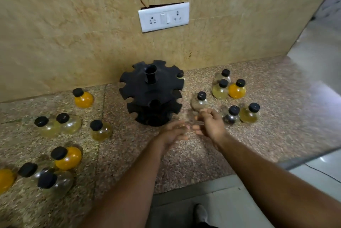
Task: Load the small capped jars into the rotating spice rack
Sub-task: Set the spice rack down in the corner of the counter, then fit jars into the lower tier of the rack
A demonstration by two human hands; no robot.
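The black two-tier spice rack (151,93) stands on the counter against the wall. A black cap (180,74) shows in a slot at its upper right rim. Small round jars with black caps stand around it: an orange one (83,98) at the left, a pale one (100,130) in front of it, a brownish one (200,101) just right of the rack. My left hand (174,132) is in front of the rack base, fingers spread and blurred. My right hand (210,123) hovers just below the brownish jar, fingers loosely curled, holding nothing I can make out.
The speckled stone counter (129,154) has a group of jars at the right (237,89) and several more at the near left (67,157). A white socket plate (163,17) sits on the tiled wall above. The counter's front edge runs below my forearms.
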